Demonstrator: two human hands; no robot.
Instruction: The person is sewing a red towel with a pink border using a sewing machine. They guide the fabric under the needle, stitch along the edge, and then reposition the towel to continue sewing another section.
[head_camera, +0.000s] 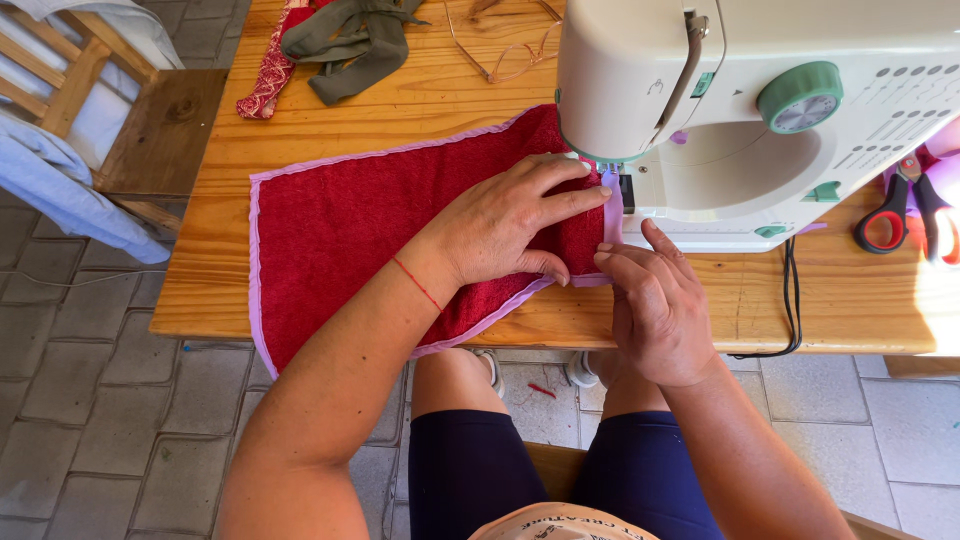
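The red towel (380, 225), lilac binding already along its visible far, left and near edges, lies mid-table reaching the front edge; left hand (505, 225), fingers spread, presses it flat while the right hand (655, 310) pinches the lilac binding (590, 280) beside the sewing machine (740, 110), this corner apparently unfinished.

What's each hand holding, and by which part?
Left hand lies flat on the red towel, pressing it down, not gripping. Right hand pinches the towel's lilac edging at the near corner by the sewing machine.
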